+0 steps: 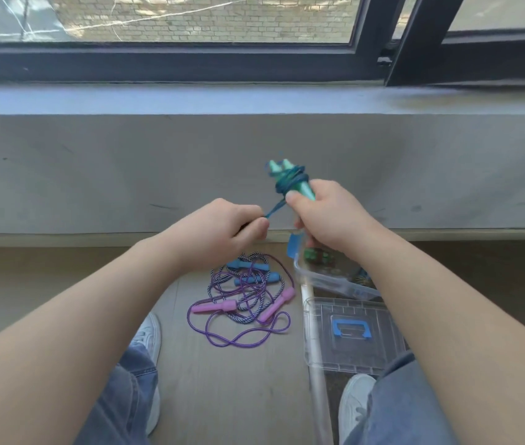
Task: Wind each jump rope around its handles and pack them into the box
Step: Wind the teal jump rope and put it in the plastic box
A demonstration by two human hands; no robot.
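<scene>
My right hand (325, 213) grips a pair of green jump rope handles (282, 170), held upright side by side, with dark blue-green cord (291, 181) wound round them. My left hand (222, 232) pinches the loose end of that cord, which runs taut to the handles. On the floor below lie two tangled ropes: one with pink handles (214, 306) and purple cord, one with blue handles (248, 268) and striped cord. A clear plastic box (335, 281) stands to their right, with wound ropes partly visible inside behind my right arm.
The box's clear lid (351, 335) with a blue handle lies flat in front of the box. A pale rod (314, 348) lies along the floor beside it. My knees and white shoes (148, 332) frame the floor space. A grey wall under a window sill rises just ahead.
</scene>
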